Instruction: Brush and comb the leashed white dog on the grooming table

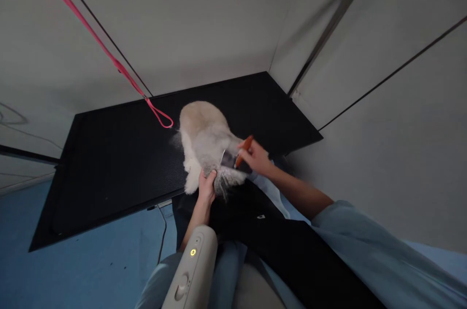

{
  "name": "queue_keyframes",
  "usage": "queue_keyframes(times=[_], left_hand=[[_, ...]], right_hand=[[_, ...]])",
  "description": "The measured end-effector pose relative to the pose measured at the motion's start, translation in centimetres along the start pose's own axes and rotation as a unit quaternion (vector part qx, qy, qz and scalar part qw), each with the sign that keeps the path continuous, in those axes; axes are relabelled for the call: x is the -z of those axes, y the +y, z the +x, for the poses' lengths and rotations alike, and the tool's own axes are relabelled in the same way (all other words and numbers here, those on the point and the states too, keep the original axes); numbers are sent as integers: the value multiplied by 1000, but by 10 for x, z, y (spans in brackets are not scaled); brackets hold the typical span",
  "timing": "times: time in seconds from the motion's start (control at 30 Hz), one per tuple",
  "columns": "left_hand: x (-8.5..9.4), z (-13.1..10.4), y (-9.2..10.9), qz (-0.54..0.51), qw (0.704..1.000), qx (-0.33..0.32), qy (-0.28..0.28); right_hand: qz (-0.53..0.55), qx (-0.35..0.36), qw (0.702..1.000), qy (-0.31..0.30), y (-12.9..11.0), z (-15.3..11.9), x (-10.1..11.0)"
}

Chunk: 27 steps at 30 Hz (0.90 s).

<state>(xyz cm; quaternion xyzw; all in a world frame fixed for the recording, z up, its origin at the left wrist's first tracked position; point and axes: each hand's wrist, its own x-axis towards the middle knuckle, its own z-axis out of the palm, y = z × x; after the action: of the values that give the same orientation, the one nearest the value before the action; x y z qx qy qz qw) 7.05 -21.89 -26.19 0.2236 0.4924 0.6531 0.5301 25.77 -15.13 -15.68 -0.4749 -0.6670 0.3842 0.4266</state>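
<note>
A fluffy white and cream animal, with greyer fur on the near side, is on the black grooming table. Its head cannot be made out. My left hand is closed on the long fur at its near end, thumb on top. In my right hand, slightly blurred, is a slicker brush with an orange-brown handle. The brush's head lies against or just over the grey fur, beside my left hand; exact contact is unclear.
A pink looped leash hangs over the table, left of the animal. A pale handheld device with a lit yellow button rises in front of my chest. I wear a black apron. A grey wall stands behind; the floor is blue.
</note>
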Motion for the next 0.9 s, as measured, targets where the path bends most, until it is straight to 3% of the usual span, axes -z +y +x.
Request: queue_keyframes(times=[0.1,0.23,0.27,0.37,0.4,0.43,0.53,0.57,0.6,0.67,0.7,0.73,0.83,0.87,0.9], left_hand=[[-5,-3,1,5,1000,-14,3],[-10,-10,1,31,999,-35,1],[-10,-11,-1,38,999,-38,8],[-7,-13,-10,54,997,-43,35],[-5,-12,-13,60,996,-45,37],[-4,-12,-17,68,996,-47,34],[-2,-12,-25,87,995,-52,20],[-3,-13,-26,92,994,-53,22],[-3,-14,-27,97,993,-53,27],[-5,-17,-27,109,992,-53,37],[-6,-18,-27,114,991,-53,38],[-8,-20,-26,117,991,-53,36],[-13,-23,-23,118,991,-55,26],[-14,-24,-22,119,991,-56,25],[-16,-25,-21,121,991,-57,24]], right_hand=[[-12,14,993,113,2,-4,-5],[-1,29,999,-28,3,1,-5],[4,14,1000,-19,3,5,-2],[10,9,987,161,2,19,9],[11,26,982,189,2,21,12],[8,43,985,169,1,22,12],[-19,47,999,-13,1,20,10],[-32,34,998,-36,1,20,10],[-43,22,999,-16,1,21,10],[-53,19,994,94,0,24,12],[-56,28,991,119,-1,24,12],[-58,39,992,104,-3,24,12],[-70,42,995,-62,-9,23,9],[-80,31,993,-80,-11,23,7],[-92,21,994,-60,-13,24,6]])
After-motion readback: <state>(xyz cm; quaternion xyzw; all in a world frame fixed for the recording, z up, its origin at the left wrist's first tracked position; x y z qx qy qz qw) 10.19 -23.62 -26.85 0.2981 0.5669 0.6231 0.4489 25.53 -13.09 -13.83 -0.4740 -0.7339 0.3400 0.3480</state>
